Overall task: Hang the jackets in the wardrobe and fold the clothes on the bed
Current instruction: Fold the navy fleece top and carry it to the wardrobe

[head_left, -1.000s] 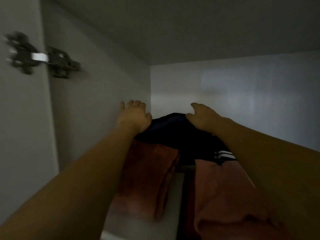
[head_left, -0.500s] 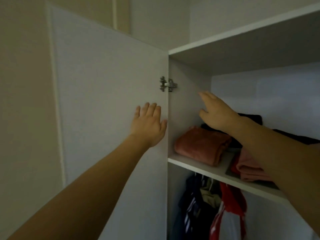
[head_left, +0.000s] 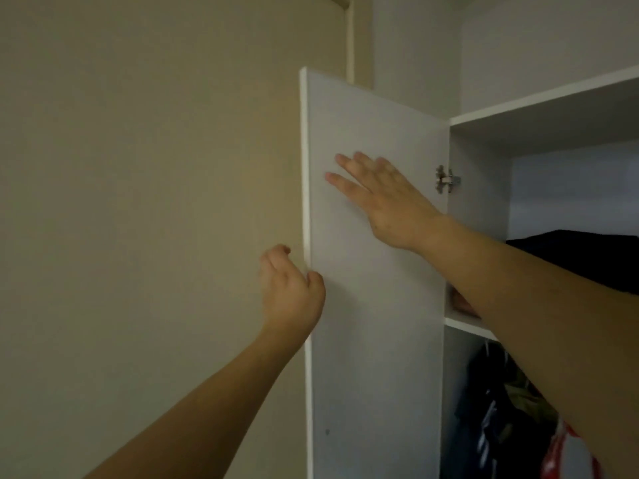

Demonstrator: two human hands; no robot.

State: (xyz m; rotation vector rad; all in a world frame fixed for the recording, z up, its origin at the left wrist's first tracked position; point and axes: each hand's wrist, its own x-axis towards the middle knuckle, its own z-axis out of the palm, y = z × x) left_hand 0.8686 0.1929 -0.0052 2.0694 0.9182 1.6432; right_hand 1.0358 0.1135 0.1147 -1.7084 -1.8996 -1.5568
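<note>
The white wardrobe's door (head_left: 373, 340) stands open toward me. My left hand (head_left: 290, 295) is at the door's free edge, thumb on the inner face and fingers curled round behind the edge. Fingers straight, my right hand (head_left: 383, 198) lies flat on the door's inner face near the top. On the upper shelf (head_left: 466, 324) lies a folded dark garment (head_left: 581, 257), with a bit of pink folded cloth (head_left: 463, 305) showing under my right forearm. Below the shelf hang dark jackets (head_left: 494, 409) and a red and white one (head_left: 556, 454).
A beige wall (head_left: 155, 219) fills the left of the view, close behind the door's edge. A metal hinge (head_left: 446, 179) joins the door to the wardrobe's side panel. The wardrobe's top panel (head_left: 553, 98) runs to the right.
Both hands came out of the upper shelf and off the folded clothes. The left went to the door's free edge, the right onto the door's face. My view swung left.
</note>
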